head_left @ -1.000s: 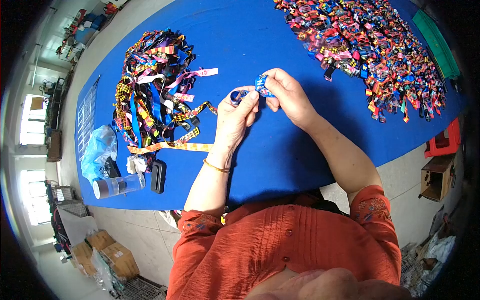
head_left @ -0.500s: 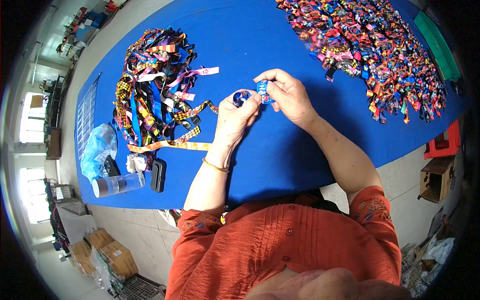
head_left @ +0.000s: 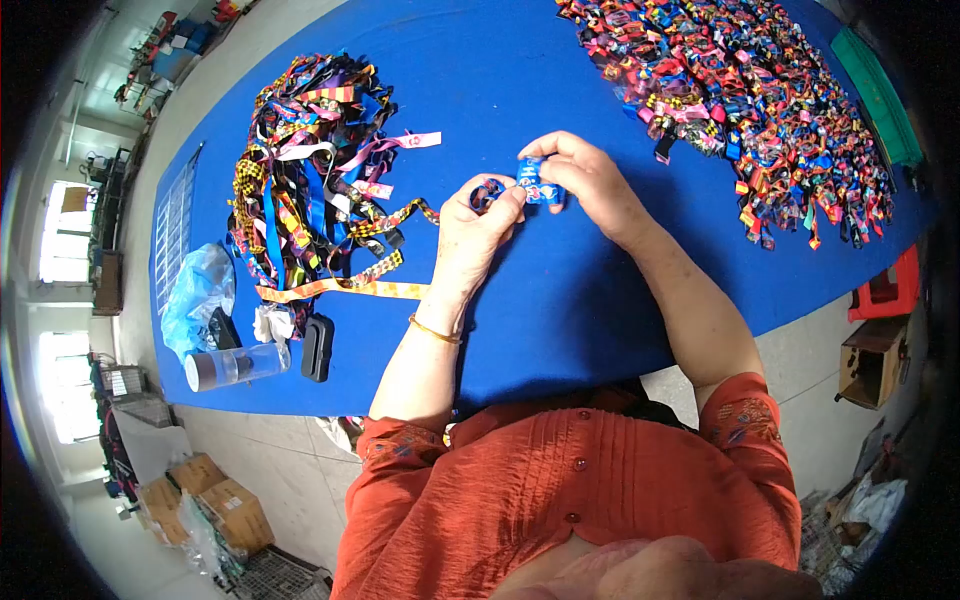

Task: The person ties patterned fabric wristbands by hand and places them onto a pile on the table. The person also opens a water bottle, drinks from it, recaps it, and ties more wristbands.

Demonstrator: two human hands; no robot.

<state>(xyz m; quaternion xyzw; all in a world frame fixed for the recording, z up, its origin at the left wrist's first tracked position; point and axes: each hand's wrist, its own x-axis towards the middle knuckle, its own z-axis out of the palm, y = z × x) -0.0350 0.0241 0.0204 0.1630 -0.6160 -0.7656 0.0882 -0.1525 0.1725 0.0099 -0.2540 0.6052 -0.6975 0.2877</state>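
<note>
Over the blue table, a blue printed ribbon with white lettering stretches between my two hands. My left hand is closed on it, with a dark rolled part of the ribbon showing between the curled fingers and thumb. On the other side, my right hand pinches the lettered part between thumb and fingers, partly covering it. Left of my hands lies a heap of long patterned ribbons, some with ends reaching toward my left wrist.
At the far right of the blue tabletop spreads a big pile of small colourful ribbon pieces. A clear bottle, a black case and a blue plastic bag sit at the left. Cardboard boxes stand on the floor.
My right hand has shifted slightly right and turned, and more of the blue lettered ribbon shows between the hands. My left hand stays nearly in place.
</note>
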